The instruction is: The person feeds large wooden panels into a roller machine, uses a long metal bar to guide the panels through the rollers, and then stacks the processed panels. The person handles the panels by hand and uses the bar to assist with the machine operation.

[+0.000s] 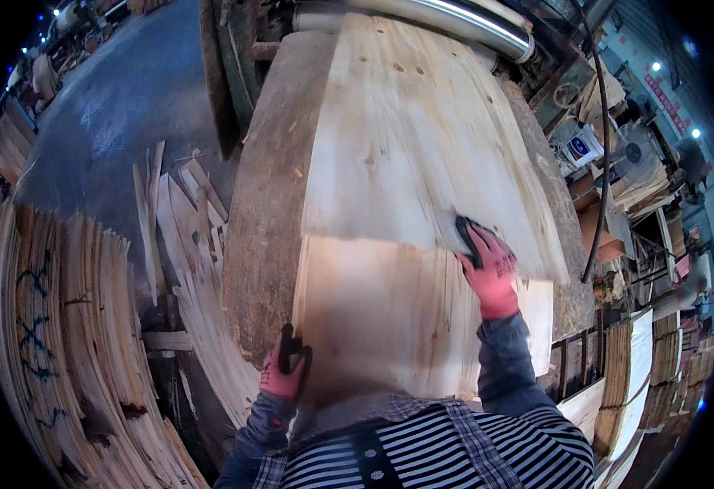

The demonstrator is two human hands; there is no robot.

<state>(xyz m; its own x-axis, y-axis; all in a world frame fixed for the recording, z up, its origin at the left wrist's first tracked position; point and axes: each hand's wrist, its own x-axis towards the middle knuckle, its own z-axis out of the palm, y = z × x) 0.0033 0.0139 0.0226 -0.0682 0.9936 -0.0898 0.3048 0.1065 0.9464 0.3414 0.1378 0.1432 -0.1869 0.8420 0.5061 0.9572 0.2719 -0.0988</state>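
Biggest thing around me is the grey floor (129, 106), off past the left edge of my bench. The bench (263, 236) is a worn brown slab, scuffed all over, with a bare strip down its left edge and a thinner one down the right. Off its left side there's a tall stack of veneer (72, 318), edges showing, blue scribbles on it.

On the bench, the upper sheet (406, 147) is pale wood with a few knots, going from the far edge to past the middle. Its ragged near edge lies over the lower sheet (373, 310), which fills the near part of the bench right up by my striped top. A shiny roller (479, 24) sits across the far edge, and loose wood strips (182, 220) are heaped beside the left edge. There's a white bucket (583, 148) off the far right corner.

Smallest: my gloves, pink and black. My right hand (490, 269) is on the upper sheet's near edge, toward its right corner; blurry, so can't tell if I'm pinching it. My left hand (284, 371) is by the bench's near left corner, thumb and fingers apart, just beside the lower sheet.
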